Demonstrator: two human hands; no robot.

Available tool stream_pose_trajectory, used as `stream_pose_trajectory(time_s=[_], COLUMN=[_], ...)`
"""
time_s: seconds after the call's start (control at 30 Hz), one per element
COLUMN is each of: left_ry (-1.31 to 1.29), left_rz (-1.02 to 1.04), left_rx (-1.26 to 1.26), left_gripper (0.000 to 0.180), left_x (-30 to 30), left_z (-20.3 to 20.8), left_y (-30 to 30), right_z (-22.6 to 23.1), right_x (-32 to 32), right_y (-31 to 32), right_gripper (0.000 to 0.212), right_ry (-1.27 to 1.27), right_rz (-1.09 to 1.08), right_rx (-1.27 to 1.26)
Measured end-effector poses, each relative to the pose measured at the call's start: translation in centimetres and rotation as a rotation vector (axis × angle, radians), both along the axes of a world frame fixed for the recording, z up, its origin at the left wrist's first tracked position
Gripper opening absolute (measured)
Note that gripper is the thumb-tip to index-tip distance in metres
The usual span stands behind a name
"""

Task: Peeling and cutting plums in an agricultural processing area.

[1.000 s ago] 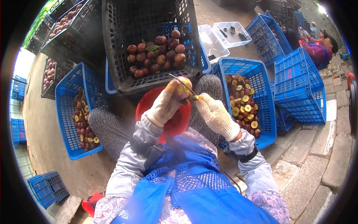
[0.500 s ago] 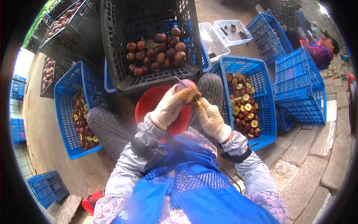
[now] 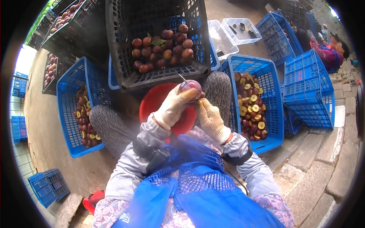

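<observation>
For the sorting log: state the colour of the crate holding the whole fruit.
Black crate, clearest in the head view.

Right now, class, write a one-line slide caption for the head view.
Gloved left hand holds a plum over a red bowl; right hand cuts it.

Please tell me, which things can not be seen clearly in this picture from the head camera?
- Knife blade: only a thin tip shows; the rest and the handle are hidden by the right hand and the plum.
- Red bowl: partly covered by the left hand.
- Small items in the clear tray: too small to identify.
- Seated person: blurred near the rim.
</observation>
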State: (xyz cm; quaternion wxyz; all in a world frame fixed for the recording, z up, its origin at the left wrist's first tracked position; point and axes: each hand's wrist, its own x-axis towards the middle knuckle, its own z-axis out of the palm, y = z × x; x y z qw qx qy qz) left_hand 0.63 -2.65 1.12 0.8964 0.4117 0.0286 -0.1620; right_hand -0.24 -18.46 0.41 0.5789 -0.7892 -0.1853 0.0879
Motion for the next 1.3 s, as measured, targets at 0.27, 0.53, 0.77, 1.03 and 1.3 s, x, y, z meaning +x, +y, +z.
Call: stream_pose_trajectory(time_s=[0.27, 0.53, 0.77, 1.03, 1.3], left_ry=[-0.067, -0.101, 0.157, -0.073, 0.014], left_rz=[0.102, -0.024, 0.046, 0.3, 0.578], left_rx=[0.199, 0.453, -0.221, 0.774, 0.782], left_gripper=[0.039, 0.051, 0.053, 0.09, 0.065], left_x=[-0.4, 0.0, -0.3, -0.2, 1.8], left_z=[0.4, 0.3, -0.7, -0.1, -1.0], left_y=[0.6, 1.4, 1.0, 1.3, 6.0], right_z=[-0.1, -0.3, -1.6, -0.1, 1.2], right_x=[-0.5, -1.1, -1.2, 0.7, -0.8], right_y=[0.2, 0.3, 0.4, -1.5, -4.6], right_gripper=[0.017, 0.018, 0.017, 0.016, 0.019], right_ry=[0.201, 0.234, 0.204, 0.189, 0.485], right_rz=[-0.016, -0.033, -0.03, 0.17, 0.045], right_rx=[0.026, 0.036, 0.057, -0.145, -0.13])
